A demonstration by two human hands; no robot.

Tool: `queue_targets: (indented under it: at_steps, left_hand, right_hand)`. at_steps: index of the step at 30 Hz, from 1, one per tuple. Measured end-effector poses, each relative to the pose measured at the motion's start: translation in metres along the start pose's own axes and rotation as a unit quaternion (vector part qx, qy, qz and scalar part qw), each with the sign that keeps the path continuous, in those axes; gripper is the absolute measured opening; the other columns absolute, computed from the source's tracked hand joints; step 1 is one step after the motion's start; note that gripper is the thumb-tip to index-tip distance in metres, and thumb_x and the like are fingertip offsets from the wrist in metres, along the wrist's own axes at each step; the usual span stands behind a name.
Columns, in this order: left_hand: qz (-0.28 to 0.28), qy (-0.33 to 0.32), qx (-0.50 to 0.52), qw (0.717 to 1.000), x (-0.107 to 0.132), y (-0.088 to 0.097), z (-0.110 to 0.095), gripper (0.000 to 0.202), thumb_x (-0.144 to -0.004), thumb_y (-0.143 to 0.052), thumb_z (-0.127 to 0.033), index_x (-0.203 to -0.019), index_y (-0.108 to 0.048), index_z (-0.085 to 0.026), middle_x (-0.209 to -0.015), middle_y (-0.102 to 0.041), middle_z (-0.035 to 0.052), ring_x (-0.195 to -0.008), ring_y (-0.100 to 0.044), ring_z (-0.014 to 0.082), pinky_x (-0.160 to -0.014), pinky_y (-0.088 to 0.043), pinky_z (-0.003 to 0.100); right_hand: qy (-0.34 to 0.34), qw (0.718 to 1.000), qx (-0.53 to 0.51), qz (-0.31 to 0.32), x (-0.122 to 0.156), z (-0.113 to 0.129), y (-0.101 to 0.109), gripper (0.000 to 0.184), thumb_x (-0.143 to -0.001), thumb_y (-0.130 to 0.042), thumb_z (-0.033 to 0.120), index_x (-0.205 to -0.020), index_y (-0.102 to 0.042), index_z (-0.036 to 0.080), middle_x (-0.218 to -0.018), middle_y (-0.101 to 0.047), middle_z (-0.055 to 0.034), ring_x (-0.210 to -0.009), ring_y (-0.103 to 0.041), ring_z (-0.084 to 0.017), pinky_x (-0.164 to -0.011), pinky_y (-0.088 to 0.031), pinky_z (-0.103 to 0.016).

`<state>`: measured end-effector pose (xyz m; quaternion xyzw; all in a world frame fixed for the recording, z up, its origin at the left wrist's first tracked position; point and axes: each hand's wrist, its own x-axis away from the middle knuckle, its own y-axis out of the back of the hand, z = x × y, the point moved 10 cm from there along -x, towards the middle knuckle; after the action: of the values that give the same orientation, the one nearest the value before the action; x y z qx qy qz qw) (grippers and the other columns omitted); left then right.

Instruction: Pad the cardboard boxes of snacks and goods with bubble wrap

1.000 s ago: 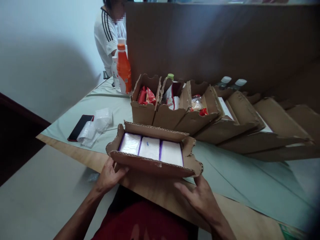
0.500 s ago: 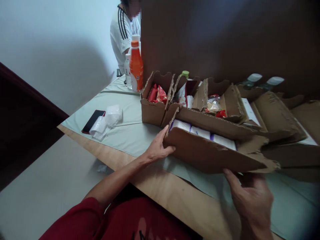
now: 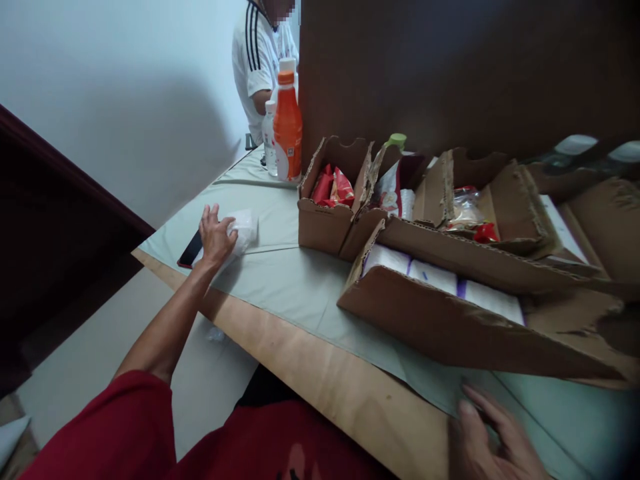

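My left hand [image 3: 216, 239] is over the clear crumpled plastic wrap [image 3: 247, 228], its fingers apart and partly covering it. Whether the fingertips touch the wrap, I cannot tell. Just left of the hand lies a dark phone [image 3: 189, 253] with a red edge, partly hidden. My right hand [image 3: 493, 433] is low at the table's front edge, slightly blurred, fingers stretched out and holding nothing. Beyond it rests a long open cardboard box [image 3: 430, 327] with white tissue packs [image 3: 435, 273] banded in purple inside.
Behind stand several cardboard compartments [image 3: 323, 230] holding red snack packets [image 3: 341, 189] and other packages. An orange bottle [image 3: 287, 130] and a clear bottle [image 3: 270, 143] stand at the back left. A person in a white shirt [image 3: 250, 50] is beyond them, beside a dark partition [image 3: 450, 67].
My left hand has let go of the cardboard box and moved left to the plastic wrap. My right hand has come off the box towards the front edge. The view has shifted left.
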<state>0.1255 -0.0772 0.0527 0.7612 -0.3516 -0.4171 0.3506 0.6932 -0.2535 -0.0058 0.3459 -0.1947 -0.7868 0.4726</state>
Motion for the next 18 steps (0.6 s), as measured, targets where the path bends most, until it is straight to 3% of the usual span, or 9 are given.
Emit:
queue_targets:
  at_steps: [3,5,8,10,12,14,16,18]
  left_hand:
    - [-0.001,-0.019,0.064,0.998,0.008,0.013,-0.022,0.019,-0.08,-0.058,-0.019,-0.093,-0.072,-0.017,-0.138,-0.066,0.0157,-0.134,-0.056,0.0343,-0.115,-0.04,0.049]
    - [0.009,-0.023,0.138,0.99,0.033,0.027,-0.037,0.02,-0.082,-0.057,-0.025,-0.092,-0.071,-0.017,-0.116,-0.075,0.01,-0.108,-0.068,0.0266,-0.096,-0.052,0.038]
    - [0.127,-0.008,0.255,0.959,0.084,0.028,-0.062,0.02,-0.082,-0.058,-0.035,-0.083,-0.069,-0.018,-0.079,-0.07,0.0011,-0.075,-0.064,0.0178,-0.066,-0.048,0.026]
    - [0.239,0.003,0.326,0.915,0.121,0.016,-0.082,0.023,-0.082,-0.061,-0.039,-0.075,-0.065,-0.018,-0.067,-0.059,-0.0023,-0.063,-0.054,0.0135,-0.058,-0.042,0.023]
    - [0.353,0.02,0.388,0.851,0.155,0.0,-0.102,0.027,-0.082,-0.064,-0.043,-0.074,-0.062,-0.017,-0.065,-0.054,-0.0036,-0.059,-0.048,0.0111,-0.054,-0.037,0.022]
    - [0.455,0.039,0.433,0.778,0.184,-0.017,-0.12,0.031,-0.081,-0.068,-0.047,-0.077,-0.061,-0.017,-0.066,-0.053,-0.004,-0.058,-0.045,0.0097,-0.052,-0.034,0.021]
    - [0.529,0.047,0.457,0.714,0.205,-0.031,-0.135,0.034,-0.081,-0.071,-0.05,-0.079,-0.061,-0.017,-0.067,-0.052,-0.004,-0.058,-0.044,0.0092,-0.052,-0.033,0.02]
    - [0.569,0.045,0.466,0.676,0.216,-0.04,-0.143,0.035,-0.08,-0.073,-0.049,-0.081,-0.062,-0.016,-0.07,-0.055,-0.0031,-0.061,-0.047,0.0099,-0.055,-0.036,0.021]
  right_hand:
    - [0.055,0.998,0.006,0.031,-0.004,0.042,-0.014,0.03,-0.097,-0.056,0.043,-0.107,-0.074,0.02,-0.113,-0.076,-0.0114,-0.102,-0.071,-0.028,-0.059,-0.051,-0.031]
    - [0.113,0.991,-0.017,0.07,0.0,0.071,-0.029,0.025,-0.098,-0.057,0.038,-0.108,-0.073,0.022,-0.111,-0.076,-0.0092,-0.099,-0.073,-0.025,-0.058,-0.054,-0.029]
    - [0.196,0.969,-0.069,0.132,0.01,0.112,-0.052,0.031,-0.097,-0.061,0.03,-0.127,-0.066,0.026,-0.124,-0.073,-0.0085,-0.111,-0.071,-0.024,-0.088,-0.06,-0.036]
    - [0.203,0.955,-0.105,0.187,0.013,0.128,-0.072,0.059,-0.093,-0.068,0.035,-0.148,-0.05,0.028,-0.144,-0.062,-0.0115,-0.13,-0.062,-0.029,-0.104,-0.054,-0.047]
    - [0.161,0.943,-0.154,0.247,0.013,0.135,-0.093,0.086,-0.086,-0.075,0.044,-0.159,-0.034,0.028,-0.157,-0.05,-0.0143,-0.14,-0.053,-0.032,-0.107,-0.052,-0.051]
    - [0.097,0.929,-0.223,0.279,0.008,0.135,-0.106,0.095,-0.079,-0.08,0.051,-0.159,-0.034,0.026,-0.155,-0.051,-0.0157,-0.137,-0.055,-0.033,-0.104,-0.054,-0.049]
    - [0.024,0.914,-0.278,0.293,0.005,0.127,-0.114,0.076,-0.079,-0.079,0.053,-0.144,-0.053,0.024,-0.134,-0.068,-0.0136,-0.117,-0.068,-0.03,-0.092,-0.059,-0.042]
    - [-0.045,0.905,-0.303,0.295,0.005,0.113,-0.114,0.043,-0.082,-0.075,0.051,-0.113,-0.07,0.022,-0.099,-0.076,-0.0064,-0.085,-0.072,-0.022,-0.074,-0.058,-0.033]
